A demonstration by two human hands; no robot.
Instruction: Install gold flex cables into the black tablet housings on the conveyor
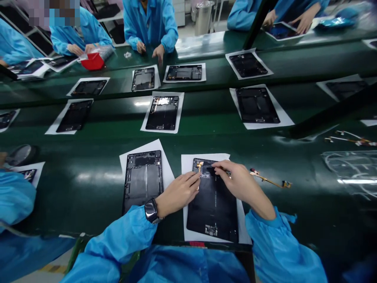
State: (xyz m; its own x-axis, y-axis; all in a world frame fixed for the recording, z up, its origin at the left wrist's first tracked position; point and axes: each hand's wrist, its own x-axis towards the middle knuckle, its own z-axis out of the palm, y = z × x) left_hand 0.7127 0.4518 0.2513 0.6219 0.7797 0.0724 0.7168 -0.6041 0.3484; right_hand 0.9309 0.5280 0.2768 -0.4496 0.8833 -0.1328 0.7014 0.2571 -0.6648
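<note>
Blue sleeves [123, 243] frame the near edge of the green conveyor table [88, 184]. Black tablet shell [213, 200] lies on white paper [188, 232] at that edge. Left hand [178, 193], fingers loosely curled, touches the shell's upper left corner beside a small gold flex part [200, 165]. Right hand [240, 182] pinches at the shell's top edge; what it pinches is too small to tell. Second shell [143, 179] lies just left; bare table opens to the right, bearing a loose flex cable [269, 180].
</note>
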